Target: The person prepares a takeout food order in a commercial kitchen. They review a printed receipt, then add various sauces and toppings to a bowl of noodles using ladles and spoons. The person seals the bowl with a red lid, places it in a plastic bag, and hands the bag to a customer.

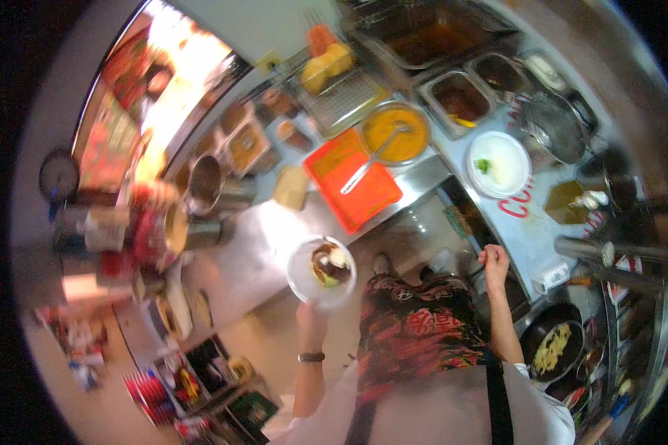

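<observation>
My left hand (312, 320), with a dark band on its wrist, grips the near rim of a white round plate (303, 278). On the plate lies food (332, 264) with dark brown, white and green parts. The plate is over the edge of a steel counter (245, 239). My right hand (496, 258) hangs beside the right-hand counter with fingers curled; I cannot tell whether anything is in it. Ahead, an orange-red tray (350, 206) lies beside a round pan of orange sauce (387, 130), and a metal ladle (373, 161) reaches from the sauce over the tray.
A white bowl (498, 181) with white and green food stands on the right counter. Steel food pans (456, 103) are behind it. A frying pan (554, 345) with pale food pieces is at lower right. Metal containers (206, 178) line the left counter. Another person's blue-gloved hand (619, 406) shows at lower right.
</observation>
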The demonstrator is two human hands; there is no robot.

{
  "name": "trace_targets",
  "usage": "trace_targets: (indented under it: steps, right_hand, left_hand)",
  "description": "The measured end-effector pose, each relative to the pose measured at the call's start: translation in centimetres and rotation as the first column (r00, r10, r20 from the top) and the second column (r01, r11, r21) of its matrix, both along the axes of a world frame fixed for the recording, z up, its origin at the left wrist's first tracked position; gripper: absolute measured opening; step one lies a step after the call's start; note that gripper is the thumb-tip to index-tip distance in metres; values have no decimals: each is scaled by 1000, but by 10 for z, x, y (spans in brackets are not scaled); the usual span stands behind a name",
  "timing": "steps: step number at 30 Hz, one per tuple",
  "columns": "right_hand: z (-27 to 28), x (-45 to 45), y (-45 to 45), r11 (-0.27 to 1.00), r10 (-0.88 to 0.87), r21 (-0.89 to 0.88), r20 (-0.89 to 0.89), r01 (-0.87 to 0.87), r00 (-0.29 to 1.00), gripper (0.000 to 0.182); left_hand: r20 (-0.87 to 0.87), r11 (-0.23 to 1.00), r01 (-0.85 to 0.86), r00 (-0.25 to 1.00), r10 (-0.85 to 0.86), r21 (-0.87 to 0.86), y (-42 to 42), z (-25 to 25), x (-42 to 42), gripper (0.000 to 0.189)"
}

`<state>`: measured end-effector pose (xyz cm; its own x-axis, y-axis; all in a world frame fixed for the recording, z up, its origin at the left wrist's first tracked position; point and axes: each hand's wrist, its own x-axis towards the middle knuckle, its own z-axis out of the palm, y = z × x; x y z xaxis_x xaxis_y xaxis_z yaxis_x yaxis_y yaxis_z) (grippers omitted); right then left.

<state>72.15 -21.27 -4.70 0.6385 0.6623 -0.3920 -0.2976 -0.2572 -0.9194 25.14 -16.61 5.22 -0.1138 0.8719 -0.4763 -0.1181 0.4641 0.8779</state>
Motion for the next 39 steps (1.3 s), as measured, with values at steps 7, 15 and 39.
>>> trace_targets:
  steps: [7, 15, 39]
  right_hand:
    - [-19, -70, 14, 992, 86, -95, -7, -87, 996, 18]
    - [3, -75, -32, 989, -90, -107, 147, 107, 985, 21]
    - [-46, 143, -166, 743, -633, -313, -43, 591, 773, 20]
  left_hand:
    - [321, 805, -586, 747, 582, -96, 5, -18, -139, 26]
    - [349, 920, -392, 860, 372, -15, 62, -106, -237, 17]
    - [-326, 745, 418, 709, -626, -520, 38, -174, -65, 34]
